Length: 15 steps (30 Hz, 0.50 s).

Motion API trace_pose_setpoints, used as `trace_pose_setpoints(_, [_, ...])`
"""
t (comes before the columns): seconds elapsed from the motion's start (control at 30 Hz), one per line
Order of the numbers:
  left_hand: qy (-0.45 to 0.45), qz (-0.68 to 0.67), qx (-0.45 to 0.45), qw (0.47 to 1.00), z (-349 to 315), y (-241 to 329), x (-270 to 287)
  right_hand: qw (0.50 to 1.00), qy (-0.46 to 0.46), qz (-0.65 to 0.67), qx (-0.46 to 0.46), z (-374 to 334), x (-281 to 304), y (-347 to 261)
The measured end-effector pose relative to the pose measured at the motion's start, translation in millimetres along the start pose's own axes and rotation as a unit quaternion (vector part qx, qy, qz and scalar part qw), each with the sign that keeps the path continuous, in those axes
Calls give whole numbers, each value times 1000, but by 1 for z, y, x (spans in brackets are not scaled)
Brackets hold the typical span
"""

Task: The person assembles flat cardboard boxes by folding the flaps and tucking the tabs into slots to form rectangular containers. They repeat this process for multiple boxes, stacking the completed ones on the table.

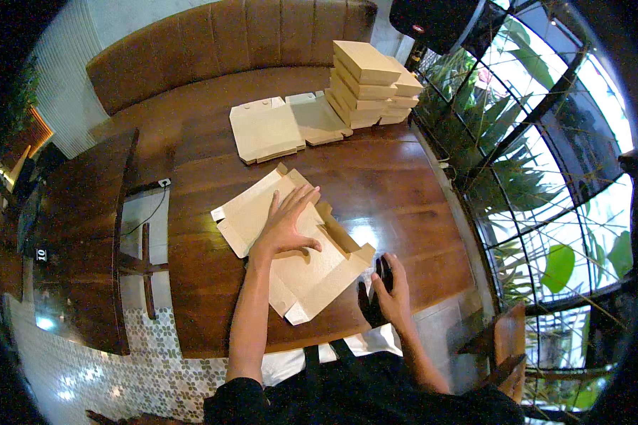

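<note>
An unfolded brown cardboard box (pixel 308 276) lies on the wooden table in front of me, turned at an angle. Some of its side flaps stand partly raised along the right edge. My left hand (pixel 288 219) rests on the middle of the cardboard with its fingers spread. Just off the box's right corner, my right hand (pixel 392 287) hovers near the tabletop, fingers apart and holding nothing that I can see. Its dark shadow falls on the wood beside it.
Flat cardboard blanks (pixel 266 131) lie in a pile farther back on the table (pixel 397 184). Folded boxes (pixel 365 67) are stacked at the back right. Behind stands a brown padded bench (pixel 227 39). A second dark table (pixel 85 248) is at left, a window grid with plants at right.
</note>
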<state>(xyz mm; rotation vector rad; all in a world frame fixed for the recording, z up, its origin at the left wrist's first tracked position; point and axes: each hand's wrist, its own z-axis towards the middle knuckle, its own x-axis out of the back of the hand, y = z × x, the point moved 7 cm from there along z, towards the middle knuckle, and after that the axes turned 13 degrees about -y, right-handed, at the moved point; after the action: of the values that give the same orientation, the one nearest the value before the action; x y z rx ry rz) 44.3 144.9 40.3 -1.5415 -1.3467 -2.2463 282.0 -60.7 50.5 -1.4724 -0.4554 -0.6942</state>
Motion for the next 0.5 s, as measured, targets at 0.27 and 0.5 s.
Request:
trace_pose_setpoints(0.27, [94,71,140,983,5,12,-15,995,-77,50,23,16,-22,-13])
trace_pose_setpoints(0.5, [124,106,209,964,3,5,-18,997,-61,27,36,16,-12,-10])
